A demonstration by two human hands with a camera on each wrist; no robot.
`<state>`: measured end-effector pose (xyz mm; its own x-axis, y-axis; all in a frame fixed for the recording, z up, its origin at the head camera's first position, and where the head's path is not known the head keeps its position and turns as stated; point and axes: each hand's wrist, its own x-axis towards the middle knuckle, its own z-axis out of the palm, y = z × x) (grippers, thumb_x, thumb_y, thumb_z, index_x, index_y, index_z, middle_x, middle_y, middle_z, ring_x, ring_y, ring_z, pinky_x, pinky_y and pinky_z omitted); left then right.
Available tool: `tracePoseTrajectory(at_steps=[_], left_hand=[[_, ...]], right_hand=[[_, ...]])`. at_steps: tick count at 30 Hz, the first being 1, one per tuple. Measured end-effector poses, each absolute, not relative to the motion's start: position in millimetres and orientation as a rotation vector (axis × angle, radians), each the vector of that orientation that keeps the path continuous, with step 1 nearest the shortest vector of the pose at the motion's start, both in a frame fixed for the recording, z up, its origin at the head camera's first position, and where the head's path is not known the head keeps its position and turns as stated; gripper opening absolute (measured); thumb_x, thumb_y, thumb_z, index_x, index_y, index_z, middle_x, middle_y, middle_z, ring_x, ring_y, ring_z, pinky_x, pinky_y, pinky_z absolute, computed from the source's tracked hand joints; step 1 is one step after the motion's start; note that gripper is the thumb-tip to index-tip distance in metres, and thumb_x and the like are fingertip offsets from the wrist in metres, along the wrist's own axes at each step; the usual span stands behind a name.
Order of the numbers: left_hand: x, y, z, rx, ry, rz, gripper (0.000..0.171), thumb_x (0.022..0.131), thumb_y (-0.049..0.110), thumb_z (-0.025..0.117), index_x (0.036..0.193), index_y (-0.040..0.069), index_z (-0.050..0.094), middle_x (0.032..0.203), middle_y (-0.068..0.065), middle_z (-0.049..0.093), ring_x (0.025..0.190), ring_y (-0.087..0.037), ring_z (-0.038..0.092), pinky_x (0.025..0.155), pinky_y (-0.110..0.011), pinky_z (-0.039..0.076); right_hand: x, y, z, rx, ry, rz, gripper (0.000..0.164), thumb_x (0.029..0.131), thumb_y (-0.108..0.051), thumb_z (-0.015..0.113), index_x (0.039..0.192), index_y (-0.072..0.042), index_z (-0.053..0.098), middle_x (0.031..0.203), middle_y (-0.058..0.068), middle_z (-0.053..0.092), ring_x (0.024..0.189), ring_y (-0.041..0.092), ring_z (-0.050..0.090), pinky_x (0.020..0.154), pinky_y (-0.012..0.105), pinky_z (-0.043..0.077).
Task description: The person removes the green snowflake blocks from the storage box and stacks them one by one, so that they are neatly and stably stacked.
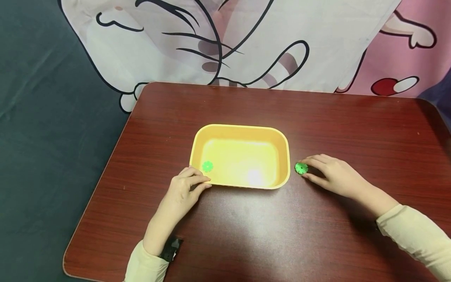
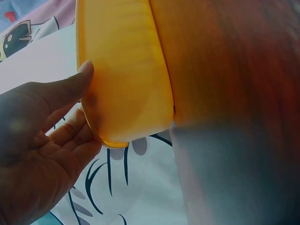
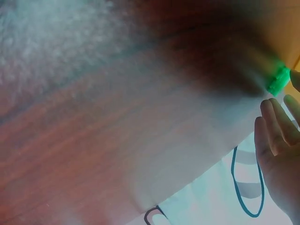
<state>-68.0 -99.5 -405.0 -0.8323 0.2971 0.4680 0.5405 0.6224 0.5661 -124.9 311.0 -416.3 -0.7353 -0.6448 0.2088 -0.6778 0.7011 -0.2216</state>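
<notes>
A yellow plastic bin (image 1: 239,129) stands on the table, a green flower-shaped disc (image 1: 207,166) lying inside at its near left corner. My left hand (image 1: 184,188) pinches the bin's rim at that corner, thumb on the outer wall; the left wrist view shows the same grip on the bin (image 2: 126,70). To the right of the bin, my right hand (image 1: 329,172) holds a second green disc (image 1: 301,168), notched around its edge, between thumb and index finger. In the right wrist view this disc (image 3: 280,80) is blurred and the grip partly cut off.
The dark red-brown wooden table (image 1: 239,223) has rounded corners. Behind its far edge hangs a cloth (image 1: 334,39) with cartoon figures. At the left wrist sits a black strapped device (image 1: 171,248).
</notes>
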Motion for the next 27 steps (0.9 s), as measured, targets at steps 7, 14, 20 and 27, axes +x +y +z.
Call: tracePoseTrajectory(at_steps=[7,14,20,27], left_hand=[[-66.8,-101.7,-403.0,-0.656,-2.530,-1.035,0.016,0.066,0.003,0.082,0.081,0.003,0.075,0.078,-0.001,0.063,0.079,-0.015,0.058,0.065,-0.023,0.050],[-65.9,-101.3,-400.5,-0.642,-2.570,-1.037,0.015,0.069,0.005,0.081,0.082,0.004,0.075,0.080,-0.001,0.063,0.080,-0.016,0.058,0.066,-0.022,0.050],[-64.8,-101.4,-398.6,-0.640,-2.585,-1.063,0.013,0.070,0.006,0.080,0.083,0.004,0.075,0.080,-0.001,0.063,0.080,-0.016,0.057,0.065,-0.021,0.049],[-64.0,-103.2,-398.3,-0.660,-2.582,-1.060,0.012,0.072,0.006,0.079,0.083,0.004,0.075,0.081,-0.002,0.063,0.082,-0.016,0.057,0.066,-0.023,0.049]], right_hand=[[-130.1,305.8,-399.0,1.087,-2.793,0.436,0.038,0.074,-0.021,0.078,0.110,-0.013,0.066,0.105,-0.004,0.064,0.099,0.012,0.057,0.081,0.035,0.048],[-142.4,297.2,-367.8,1.115,-2.764,0.502,0.048,0.070,-0.016,0.081,0.115,-0.011,0.064,0.110,-0.002,0.063,0.104,0.014,0.056,0.090,0.023,0.040],[-154.6,268.7,-341.2,1.213,-2.738,0.527,0.044,0.073,-0.021,0.080,0.113,-0.014,0.065,0.108,-0.004,0.063,0.102,0.010,0.057,0.085,0.027,0.046],[-169.8,216.1,-324.1,1.403,-2.786,0.496,0.039,0.081,-0.025,0.073,0.117,-0.016,0.061,0.113,-0.003,0.061,0.095,0.011,0.059,0.082,0.034,0.049]])
